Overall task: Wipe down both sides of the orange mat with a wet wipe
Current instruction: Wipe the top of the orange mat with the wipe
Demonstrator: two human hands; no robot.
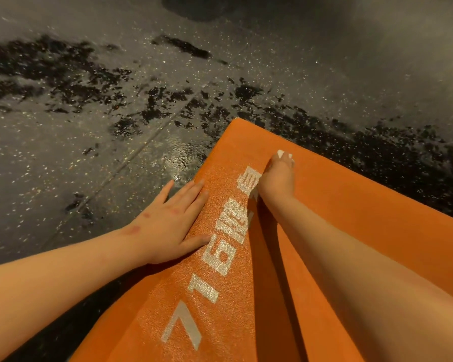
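Note:
The orange mat lies flat on the floor and fills the lower right of the view, with silver print running along its left edge. My left hand rests flat, fingers straight, on the mat's left edge beside the print. My right hand reaches further up the mat and presses a white wet wipe onto the surface near the far corner. Only the wipe's white tips show beyond my fingers; the rest is under the hand.
Dark speckled floor surrounds the mat, with wet glossy patches and a seam line running diagonally near the mat's far left corner. A dark rounded shape sits at the top edge.

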